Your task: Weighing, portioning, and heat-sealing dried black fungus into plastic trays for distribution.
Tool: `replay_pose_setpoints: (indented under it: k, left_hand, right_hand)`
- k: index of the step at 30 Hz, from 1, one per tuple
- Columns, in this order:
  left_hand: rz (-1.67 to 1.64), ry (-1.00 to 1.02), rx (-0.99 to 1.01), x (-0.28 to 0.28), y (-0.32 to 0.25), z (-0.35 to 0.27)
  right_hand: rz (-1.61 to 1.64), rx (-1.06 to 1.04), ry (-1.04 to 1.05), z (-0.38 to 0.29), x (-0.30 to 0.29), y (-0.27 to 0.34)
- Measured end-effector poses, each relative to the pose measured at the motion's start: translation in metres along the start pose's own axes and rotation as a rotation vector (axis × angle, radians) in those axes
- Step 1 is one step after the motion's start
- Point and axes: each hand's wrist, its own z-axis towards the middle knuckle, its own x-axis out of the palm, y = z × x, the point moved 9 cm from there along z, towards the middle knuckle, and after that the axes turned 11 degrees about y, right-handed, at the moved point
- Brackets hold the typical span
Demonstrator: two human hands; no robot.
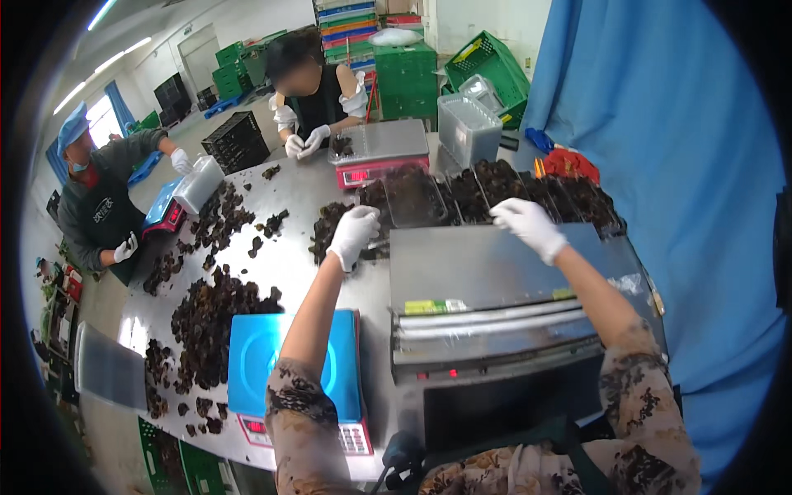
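Observation:
My left hand (354, 236), in a white glove, is bent at the fingers beside a pile of dark mushrooms, apparently wood ear (327, 224). My right hand (531, 226), also gloved, hovers over the far edge of a film wrapping machine (482, 260), fingertips drawn together. Between and beyond both hands is a clear plastic tray (416, 201) of dark mushrooms, its outline blurred. Whether either hand pinches thin clear film cannot be made out. More filled trays (498, 179) stand in a row behind the machine. White film rolls (489, 322) lie along its near side.
A blue-topped scale (247, 365) stands left of the machine, near loose mushrooms (216, 322). Two co-workers sit or stand across the steel table (291, 247), one by a pink scale (383, 167). Stacked clear trays (469, 127) rise at the back. A blue curtain (674, 185) hangs right.

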Motion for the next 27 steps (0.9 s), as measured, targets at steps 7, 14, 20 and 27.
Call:
replay_pose_setpoints:
  k: [7,14,20,27]
  left_hand:
    - [0.183,-0.004,-0.266,0.003,0.054,0.1]
    - [0.243,-0.001,-0.218,0.01,0.069,0.127]
    - [0.137,-0.071,-0.144,0.011,0.056,0.128]
    - [-0.072,-0.08,0.026,0.054,-0.037,0.063]
  right_hand:
    - [-0.575,0.26,0.064,0.163,0.042,-0.07]
    - [-0.713,0.268,0.102,0.194,0.071,-0.083]
    - [-0.622,0.145,-0.077,0.183,0.061,-0.073]
    - [-0.458,-0.083,-0.189,0.139,0.012,-0.039]
